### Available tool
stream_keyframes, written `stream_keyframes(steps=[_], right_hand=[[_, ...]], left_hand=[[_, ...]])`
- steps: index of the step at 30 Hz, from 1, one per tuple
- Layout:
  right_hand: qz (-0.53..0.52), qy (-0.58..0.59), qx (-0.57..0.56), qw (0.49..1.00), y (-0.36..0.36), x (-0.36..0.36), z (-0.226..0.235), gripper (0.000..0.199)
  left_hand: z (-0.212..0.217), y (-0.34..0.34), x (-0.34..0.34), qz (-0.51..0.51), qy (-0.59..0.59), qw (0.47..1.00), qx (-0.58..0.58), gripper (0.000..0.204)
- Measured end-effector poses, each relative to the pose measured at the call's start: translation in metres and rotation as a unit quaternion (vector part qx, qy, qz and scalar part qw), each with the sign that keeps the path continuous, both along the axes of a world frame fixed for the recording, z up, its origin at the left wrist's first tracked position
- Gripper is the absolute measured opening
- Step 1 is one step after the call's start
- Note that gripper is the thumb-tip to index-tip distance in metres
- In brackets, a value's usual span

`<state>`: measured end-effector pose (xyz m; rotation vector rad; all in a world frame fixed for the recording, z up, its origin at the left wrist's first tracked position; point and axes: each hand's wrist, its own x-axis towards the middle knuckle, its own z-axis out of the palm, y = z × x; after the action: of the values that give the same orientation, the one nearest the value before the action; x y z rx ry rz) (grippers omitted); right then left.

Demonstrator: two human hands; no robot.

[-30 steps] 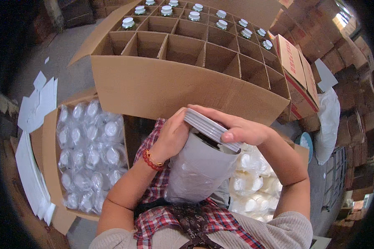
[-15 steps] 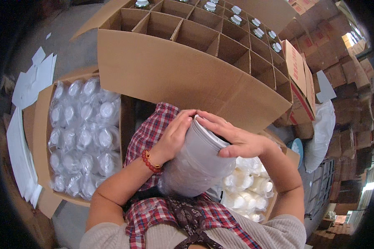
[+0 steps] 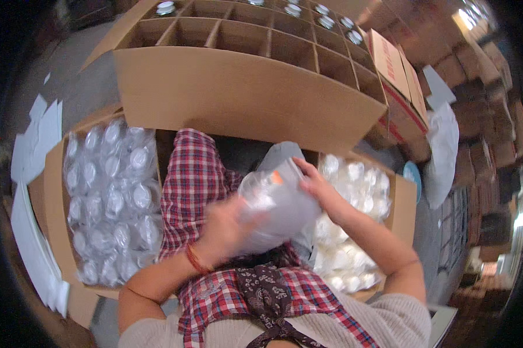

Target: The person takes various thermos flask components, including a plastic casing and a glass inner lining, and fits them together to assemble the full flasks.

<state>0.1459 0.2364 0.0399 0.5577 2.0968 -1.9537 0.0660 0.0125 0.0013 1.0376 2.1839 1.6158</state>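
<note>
A large translucent plastic jar (image 3: 282, 214) is tilted above my lap, with a glossy, film-like surface and a small orange mark near its upper side. My right hand (image 3: 318, 188) grips its upper right edge, thumb and fingers closed round the rim. Against the jar's left side lies my left hand (image 3: 224, 229), smeared by motion, so its fingers cannot be made out. Motion blur also hides the jar's finer shape.
Ahead stands a large divided cardboard carton (image 3: 244, 93) with white-capped bottles in some far cells. An open box of clear-wrapped items (image 3: 113, 203) is at my left; another, with cream-white wrapped pieces (image 3: 354, 232), at my right. White sheets (image 3: 32, 226) lie far left.
The jar has turned and lies more tilted, showing an orange mark. My left hand has dropped from its top edge to its side; my right hand now grips the rim. The view has shifted.
</note>
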Motion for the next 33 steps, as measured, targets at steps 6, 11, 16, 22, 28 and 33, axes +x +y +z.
stream_keyframes(steps=[6,11,16,22,28,33], right_hand=[[0.107,0.158,0.166,0.968,0.006,0.032,0.011,0.094],[0.371,0.414,0.364,0.747,-0.001,0.032,0.038,0.090],[-0.013,0.133,0.072,0.988,-0.020,0.012,-0.008,0.085],[0.130,0.213,0.208,0.946,0.008,0.023,0.019,0.095],[0.408,0.435,0.328,0.733,-0.008,0.025,0.038,0.087],[0.387,0.473,0.340,0.714,-0.021,0.038,0.027,0.085]], left_hand=[[0.005,-0.016,-0.014,-0.079,-0.140,0.987,-0.003,0.025],[-0.021,-0.035,-0.043,-0.172,-0.336,0.920,0.105,0.023],[0.002,-0.018,0.015,-0.014,-0.027,0.999,-0.024,0.022],[-0.004,-0.016,-0.013,-0.133,-0.101,0.986,0.010,0.021],[-0.016,-0.031,-0.063,-0.315,-0.409,0.854,0.062,0.019],[-0.024,-0.038,-0.058,-0.310,-0.352,0.881,0.058,0.016]])
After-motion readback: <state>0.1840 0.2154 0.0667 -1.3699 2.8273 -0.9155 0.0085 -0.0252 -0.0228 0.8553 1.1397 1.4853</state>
